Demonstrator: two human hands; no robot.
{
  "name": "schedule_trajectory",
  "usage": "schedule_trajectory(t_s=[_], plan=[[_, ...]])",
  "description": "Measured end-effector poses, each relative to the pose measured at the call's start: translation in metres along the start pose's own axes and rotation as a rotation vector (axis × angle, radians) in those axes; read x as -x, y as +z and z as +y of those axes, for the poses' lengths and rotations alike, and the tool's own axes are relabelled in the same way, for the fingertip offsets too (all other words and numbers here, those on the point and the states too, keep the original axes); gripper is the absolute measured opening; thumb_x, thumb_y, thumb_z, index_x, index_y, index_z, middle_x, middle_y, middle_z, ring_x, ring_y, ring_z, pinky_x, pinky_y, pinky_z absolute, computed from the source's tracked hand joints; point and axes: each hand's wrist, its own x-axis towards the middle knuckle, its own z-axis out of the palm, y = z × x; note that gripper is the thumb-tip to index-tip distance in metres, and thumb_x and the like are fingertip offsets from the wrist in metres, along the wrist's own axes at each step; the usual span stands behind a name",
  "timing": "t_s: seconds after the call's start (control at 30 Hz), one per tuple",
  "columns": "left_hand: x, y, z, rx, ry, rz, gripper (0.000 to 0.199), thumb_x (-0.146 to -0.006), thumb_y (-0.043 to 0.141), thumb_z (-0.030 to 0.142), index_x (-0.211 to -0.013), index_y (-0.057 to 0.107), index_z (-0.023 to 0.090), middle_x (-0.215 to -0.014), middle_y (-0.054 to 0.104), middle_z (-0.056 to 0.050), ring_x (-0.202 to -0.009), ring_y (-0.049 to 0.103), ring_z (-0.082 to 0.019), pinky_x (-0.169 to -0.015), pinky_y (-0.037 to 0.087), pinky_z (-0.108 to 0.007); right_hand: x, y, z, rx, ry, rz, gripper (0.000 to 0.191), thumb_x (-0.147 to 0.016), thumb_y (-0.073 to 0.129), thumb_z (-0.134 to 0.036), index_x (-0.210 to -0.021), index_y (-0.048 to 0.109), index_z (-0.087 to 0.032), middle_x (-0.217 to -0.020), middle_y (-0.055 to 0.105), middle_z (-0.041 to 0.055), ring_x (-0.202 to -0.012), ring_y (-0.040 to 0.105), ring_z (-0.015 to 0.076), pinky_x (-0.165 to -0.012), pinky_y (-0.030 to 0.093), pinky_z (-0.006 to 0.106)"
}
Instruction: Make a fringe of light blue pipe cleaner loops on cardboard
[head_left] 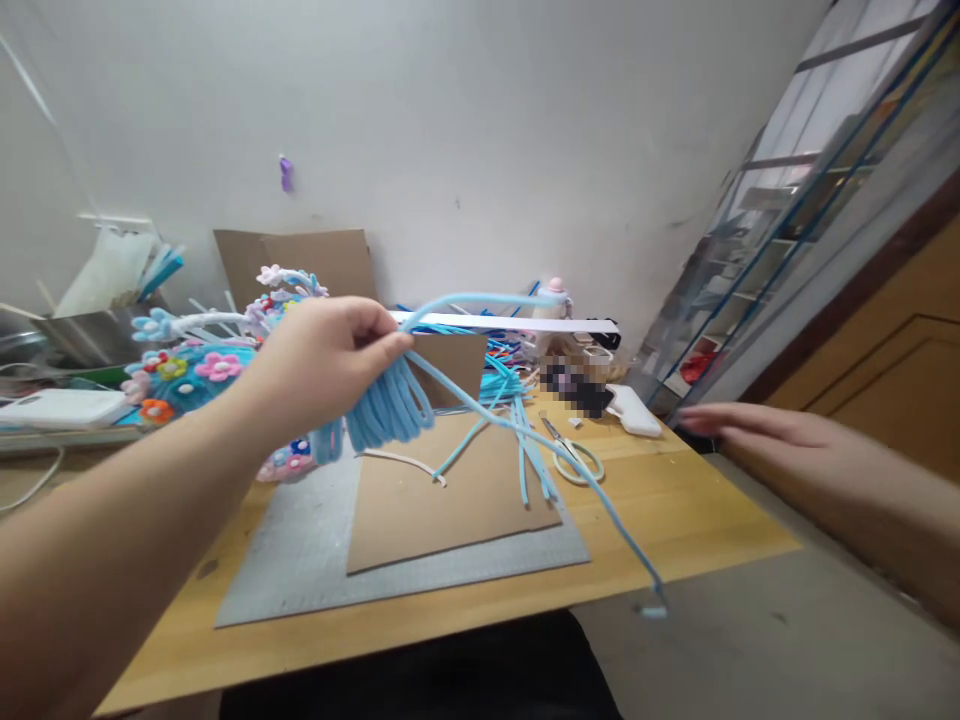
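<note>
My left hand pinches a light blue fuzzy stem bent into many loops, raised above the table. A long strand of it runs down to the right past the table edge, with a small hook at its end. Another length arches from the fingers to the right. Near the right edge of the view, my right hand is held out away from the stem, blurred, and how its fingers are set cannot be made out. Below lie a cardboard sheet and a grey cutting mat.
Scissors lie on the wooden table, beside loose blue stems. Fuzzy flowers and a white box are at the left. A white object sits at the back right.
</note>
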Motion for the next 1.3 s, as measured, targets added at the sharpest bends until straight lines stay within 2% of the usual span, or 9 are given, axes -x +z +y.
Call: schedule_trajectory(t_s=[0.07,0.2,0.27,0.37,0.5,0.7,0.9,1.1,1.3], plan=[[0.002,0.005,-0.005,0.031,-0.017,-0.049,0.025,-0.078,0.055,0.04,-0.067,0.061,0.019,-0.049,0.047,0.005,-0.044,0.039,-0.008,-0.044,0.027,-0.021,-0.01,0.034,0.029,-0.035,0.009,-0.007,0.031,-0.076,0.062,-0.043,-0.096,0.056,-0.019,-0.079,0.059,0.0031,-0.064,0.056,0.0122,-0.051,0.046,0.023],[0.017,0.014,-0.015,0.065,-0.038,-0.055,0.025,-0.08,0.052,0.037,-0.065,0.058,0.019,-0.051,0.048,0.004,-0.046,0.04,-0.009,-0.045,0.029,-0.021,-0.043,0.106,0.093,-0.149,0.07,-0.065,0.036,-0.075,0.061,-0.045,-0.1,0.052,-0.02,-0.082,0.059,0.0038,-0.065,0.057,0.0134,-0.051,0.046,0.023],[0.027,0.017,-0.021,0.088,-0.068,-0.032,0.025,-0.081,0.051,0.036,-0.065,0.057,0.018,-0.055,0.051,0.004,-0.049,0.043,-0.009,-0.047,0.032,-0.021,-0.062,0.129,0.113,-0.236,0.104,-0.093,0.036,-0.077,0.059,-0.046,-0.103,0.05,-0.022,-0.088,0.058,0.0042,-0.067,0.058,0.0135,-0.052,0.047,0.023],[0.038,0.021,-0.034,0.164,-0.127,-0.034,0.025,-0.082,0.051,0.037,-0.069,0.058,0.017,-0.061,0.055,0.002,-0.056,0.047,-0.011,-0.049,0.035,-0.02,-0.083,0.147,0.129,-0.336,0.094,-0.143,0.038,-0.079,0.059,-0.045,-0.109,0.046,-0.024,-0.09,0.058,0.0028,-0.069,0.06,0.0128,-0.049,0.046,0.021],[0.042,0.024,-0.056,0.287,-0.234,-0.065,0.026,-0.08,0.055,0.039,-0.074,0.065,0.016,-0.067,0.063,0.0,-0.061,0.053,-0.013,-0.054,0.039,-0.021,-0.095,0.154,0.133,-0.291,0.076,-0.262,0.034,-0.081,0.057,-0.045,-0.103,0.052,-0.02,-0.079,0.061,0.0015,-0.058,0.06,0.0117,-0.045,0.045,0.02],[0.04,0.028,-0.077,0.474,-0.358,-0.205,0.027,-0.077,0.06,0.04,-0.08,0.073,0.016,-0.075,0.071,-0.003,-0.066,0.059,-0.016,-0.057,0.044,-0.023,-0.095,0.15,0.124,-0.055,0.037,-0.146,0.029,-0.081,0.057,-0.045,-0.087,0.055,-0.017,-0.048,0.052,-0.0052,-0.034,0.05,0.0089,-0.03,0.034,0.016],[0.038,0.034,-0.08,0.53,-0.366,-0.306,0.023,-0.074,0.063,0.036,-0.073,0.072,0.015,-0.07,0.069,-0.002,-0.063,0.059,-0.015,-0.056,0.044,-0.022,-0.091,0.145,0.121,-0.034,0.037,-0.135,0.027,-0.082,0.056,-0.043,-0.082,0.055,-0.016,-0.046,0.046,-0.0069,-0.03,0.041,0.0053,-0.029,0.028,0.015],[0.037,0.037,-0.079,0.499,-0.353,-0.287,0.019,-0.074,0.063,0.032,-0.071,0.073,0.016,-0.071,0.07,-0.002,-0.065,0.059,-0.015,-0.058,0.045,-0.021,-0.086,0.142,0.117,0.09,-0.003,-0.142,0.025,-0.084,0.054,-0.04,-0.077,0.054,-0.016,-0.044,0.044,-0.0067,-0.034,0.042,0.0053,-0.033,0.03,0.016],[0.038,0.034,-0.077,0.479,-0.33,-0.313,0.021,-0.074,0.063,0.034,-0.069,0.072,0.016,-0.068,0.068,-0.001,-0.063,0.058,-0.014,-0.056,0.044,-0.022,-0.083,0.139,0.117,0.081,0.019,-0.14,0.029,-0.083,0.054,-0.043,-0.072,0.054,-0.016,-0.043,0.043,-0.0065,-0.033,0.04,0.0051,-0.032,0.028,0.016]])
